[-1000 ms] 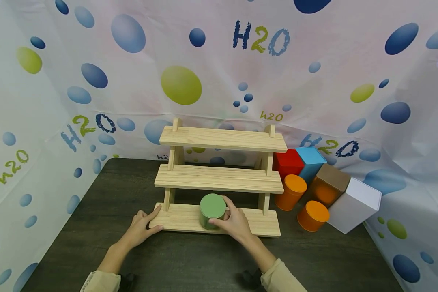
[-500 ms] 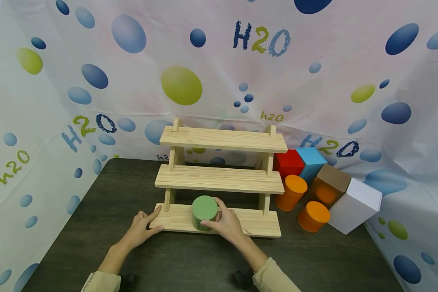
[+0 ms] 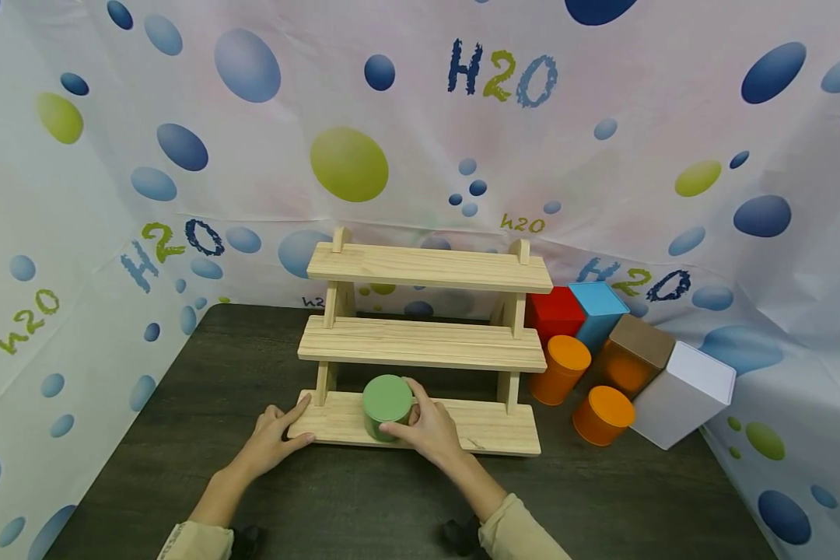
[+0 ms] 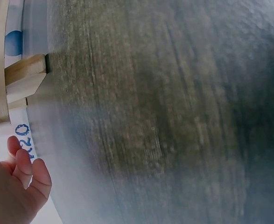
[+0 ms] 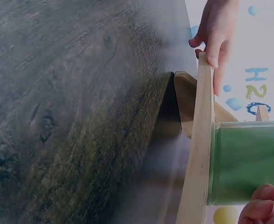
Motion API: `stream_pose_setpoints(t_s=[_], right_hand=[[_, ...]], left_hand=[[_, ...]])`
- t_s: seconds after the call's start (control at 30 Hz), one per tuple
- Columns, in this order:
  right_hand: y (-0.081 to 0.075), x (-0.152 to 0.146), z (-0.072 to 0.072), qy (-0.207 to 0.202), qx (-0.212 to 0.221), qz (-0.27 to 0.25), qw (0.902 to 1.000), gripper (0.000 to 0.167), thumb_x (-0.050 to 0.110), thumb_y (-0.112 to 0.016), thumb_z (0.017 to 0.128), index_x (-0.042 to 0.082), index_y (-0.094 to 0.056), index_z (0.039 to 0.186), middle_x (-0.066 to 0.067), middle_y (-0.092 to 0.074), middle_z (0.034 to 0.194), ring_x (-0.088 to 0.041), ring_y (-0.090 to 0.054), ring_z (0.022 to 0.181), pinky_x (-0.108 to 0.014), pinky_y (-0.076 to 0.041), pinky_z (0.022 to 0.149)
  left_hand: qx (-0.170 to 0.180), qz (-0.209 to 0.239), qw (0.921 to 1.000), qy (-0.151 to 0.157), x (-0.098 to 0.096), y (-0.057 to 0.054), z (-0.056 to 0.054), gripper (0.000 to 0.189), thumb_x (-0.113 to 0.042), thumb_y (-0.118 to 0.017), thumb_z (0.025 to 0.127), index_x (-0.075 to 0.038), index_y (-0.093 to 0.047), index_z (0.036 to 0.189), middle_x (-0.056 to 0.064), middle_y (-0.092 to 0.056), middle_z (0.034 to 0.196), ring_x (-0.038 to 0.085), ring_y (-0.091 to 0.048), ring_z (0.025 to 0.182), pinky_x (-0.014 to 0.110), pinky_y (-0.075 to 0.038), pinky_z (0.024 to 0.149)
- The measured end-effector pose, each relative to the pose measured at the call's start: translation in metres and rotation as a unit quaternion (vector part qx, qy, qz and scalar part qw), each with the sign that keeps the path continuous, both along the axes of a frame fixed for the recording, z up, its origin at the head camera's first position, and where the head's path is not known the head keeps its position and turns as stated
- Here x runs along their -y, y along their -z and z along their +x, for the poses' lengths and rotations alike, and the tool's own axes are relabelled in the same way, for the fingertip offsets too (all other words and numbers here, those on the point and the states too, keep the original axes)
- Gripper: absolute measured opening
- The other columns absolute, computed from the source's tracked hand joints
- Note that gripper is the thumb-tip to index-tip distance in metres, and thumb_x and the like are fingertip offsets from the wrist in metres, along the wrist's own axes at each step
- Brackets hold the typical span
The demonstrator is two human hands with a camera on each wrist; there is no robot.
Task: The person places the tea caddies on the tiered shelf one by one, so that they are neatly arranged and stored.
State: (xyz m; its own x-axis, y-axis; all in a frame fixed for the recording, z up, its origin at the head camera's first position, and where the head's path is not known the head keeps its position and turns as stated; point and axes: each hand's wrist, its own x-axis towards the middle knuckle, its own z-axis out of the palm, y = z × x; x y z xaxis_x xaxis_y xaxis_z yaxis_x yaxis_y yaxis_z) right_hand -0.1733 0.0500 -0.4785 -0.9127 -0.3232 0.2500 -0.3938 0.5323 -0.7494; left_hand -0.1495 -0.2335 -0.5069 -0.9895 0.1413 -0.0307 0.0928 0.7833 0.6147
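Note:
A three-tier wooden display shelf stands in the middle of the table. On its lowest board sits a round green lidded tin, upright and left of the board's centre. My right hand grips this tin from its right side, thumb in front and fingers behind. In the right wrist view the tin has its base against the board. My left hand holds the left end of the lowest board between thumb and index finger. Its other fingers curl below the board in the left wrist view.
Right of the shelf stand a red box, a blue box, a brown box and a white box. Two orange tins, one taller and one shorter, stand before them. A patterned curtain surrounds the dark table.
My right hand has slid the green tin leftward along the lowest board, still gripping it. The left hand has stayed on the board's end.

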Motion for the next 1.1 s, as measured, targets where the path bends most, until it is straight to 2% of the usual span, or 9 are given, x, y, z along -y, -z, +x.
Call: stream_pose_setpoints(t_s=[0.43,1.1], right_hand=[[0.0042,-0.0029,0.0024,0.002,-0.016,-0.003,0.9999,0.081,0.039,-0.077,0.07,0.009,-0.041,0.136,0.007,-0.047,0.063,-0.002,-0.038,0.055,-0.019,-0.034,0.049],[0.0046,0.0031,-0.0024,-0.015,-0.026,-0.014,0.9995,0.076,0.034,-0.077,0.073,0.006,-0.042,0.134,0.007,-0.045,0.063,-0.002,-0.036,0.054,-0.019,-0.032,0.049]], left_hand=[[-0.008,0.002,1.0,0.0,-0.0004,0.0028,-0.0012,0.072,-0.031,-0.068,0.081,-0.004,-0.036,0.139,0.007,-0.035,0.08,0.019,-0.027,0.072,0.032,-0.024,0.062],[-0.013,-0.005,0.9999,0.002,-0.0006,0.0025,-0.0014,0.072,-0.03,-0.069,0.08,-0.004,-0.036,0.139,0.006,-0.034,0.079,0.019,-0.026,0.071,0.031,-0.023,0.062]])
